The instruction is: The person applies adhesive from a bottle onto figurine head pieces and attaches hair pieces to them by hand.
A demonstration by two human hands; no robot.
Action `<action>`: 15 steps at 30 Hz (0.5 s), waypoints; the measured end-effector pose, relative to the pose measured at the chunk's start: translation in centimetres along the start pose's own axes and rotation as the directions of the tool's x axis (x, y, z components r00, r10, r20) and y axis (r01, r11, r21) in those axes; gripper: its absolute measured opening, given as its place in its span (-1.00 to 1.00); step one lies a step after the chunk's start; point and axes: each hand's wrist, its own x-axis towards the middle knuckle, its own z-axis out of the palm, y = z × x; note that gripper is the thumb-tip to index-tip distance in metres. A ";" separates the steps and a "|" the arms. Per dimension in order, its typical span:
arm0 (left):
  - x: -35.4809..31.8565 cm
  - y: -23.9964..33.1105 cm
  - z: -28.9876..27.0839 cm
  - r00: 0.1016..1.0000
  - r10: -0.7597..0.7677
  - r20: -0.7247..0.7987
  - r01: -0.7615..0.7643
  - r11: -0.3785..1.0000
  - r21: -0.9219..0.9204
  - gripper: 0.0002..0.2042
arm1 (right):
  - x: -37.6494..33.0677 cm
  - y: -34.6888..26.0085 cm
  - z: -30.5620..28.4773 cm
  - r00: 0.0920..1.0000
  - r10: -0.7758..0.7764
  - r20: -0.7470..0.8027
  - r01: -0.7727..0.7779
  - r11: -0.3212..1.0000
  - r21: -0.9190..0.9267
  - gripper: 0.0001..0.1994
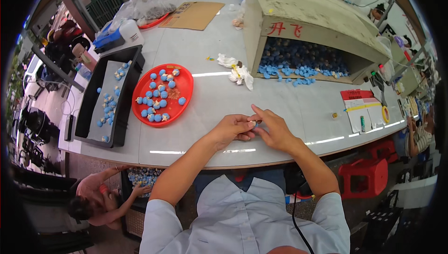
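Over the near middle of the table, my left hand (233, 129) and my right hand (276, 131) meet with the fingertips closed together. Between them is a small blue-and-cream piece (255, 123), mostly covered by the fingers; its exact kind is hard to make out. To the left lies a red round tray (185, 80) holding several small blue balls (163, 94) with cream parts. Farther left, a long black tray (127, 121) contains more such balls. Ahead on the right, a boxy cream-coloured shelter (303, 18) covers a heap of blue pieces (303, 60), some spilling out in front.
Crumpled white tissue (240, 74) lies in front of the shelter. Cardboard (193, 15) and plastic bags (154, 4) are at the back. A red-and-white paper (361, 107) and yellow tape roll (385, 114) lie right. Another person (100, 195) reaches into a bin at lower left; a red stool (364, 172) stands right.
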 end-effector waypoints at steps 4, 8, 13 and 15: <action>0.6 1.1 0.9 1.000 -0.021 -0.007 0.021 0.998 -0.052 -0.69 | -2.9 -1.1 -2.1 0.980 0.068 -0.186 -0.067 0.998 0.009 -0.31; 0.6 2.2 -0.4 0.997 -0.068 -0.027 0.069 0.997 0.029 -0.80 | -10.7 3.4 -4.2 0.650 0.290 -0.702 -0.374 0.927 0.036 -0.43; 2.1 2.6 -0.6 0.998 -0.059 0.008 0.057 0.990 0.129 -0.78 | -15.9 8.9 -9.7 0.247 0.260 -0.933 -0.740 0.673 -0.008 -0.49; 2.4 2.5 -0.5 0.998 -0.057 0.004 0.056 0.992 0.111 -0.77 | -16.2 11.2 -11.3 0.403 0.248 -0.881 -0.833 0.498 -0.241 -0.45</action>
